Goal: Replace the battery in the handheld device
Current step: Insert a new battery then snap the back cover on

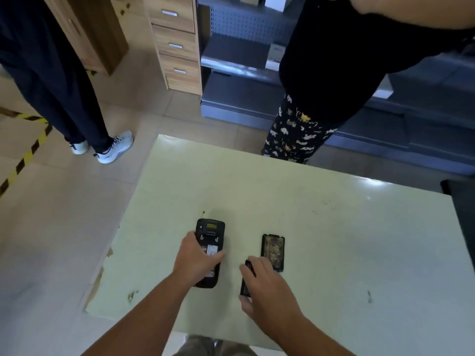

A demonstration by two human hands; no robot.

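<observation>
Two hands: left fingers (218, 255) clasp device (209, 242); right fingers (245, 269) pinch battery (246, 281).

One pale table (308, 214). On it: one black handheld device (209, 242), one battery cover (273, 251) lying inner side up, one slim black battery (247, 278). Two hands at work: left hand (195, 260), right hand (267, 286). Two bystanders: one in dark trousers (51, 86), one in patterned trousers (298, 132). One wooden drawer unit (177, 42), four drawer fronts visible.
</observation>
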